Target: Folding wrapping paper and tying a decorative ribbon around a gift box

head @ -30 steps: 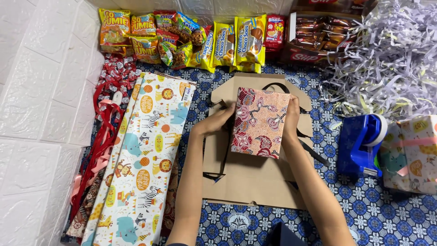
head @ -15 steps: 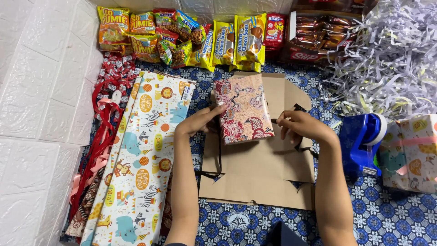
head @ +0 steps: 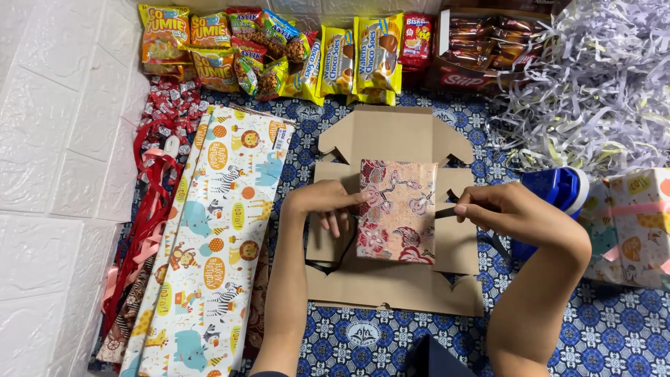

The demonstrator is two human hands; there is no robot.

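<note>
Your left hand [head: 326,208] is covering part of the flat cardboard box [head: 391,132] at centre frame, and the patterned wrapped parcel [head: 396,211] is hiding the box's middle. The dark strip [head: 444,212] pinched in your right hand [head: 509,209] is disappearing behind the parcel, so its far end is not showing. The blue tape dispenser [head: 555,188] is sitting half behind your right wrist. The right edge is cutting off the wrapped gift [head: 638,223], and the bottom edge is cutting off a dark object [head: 433,359].

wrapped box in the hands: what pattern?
Pink and red floral print on the wrapped box, clearest in the head view.
</note>
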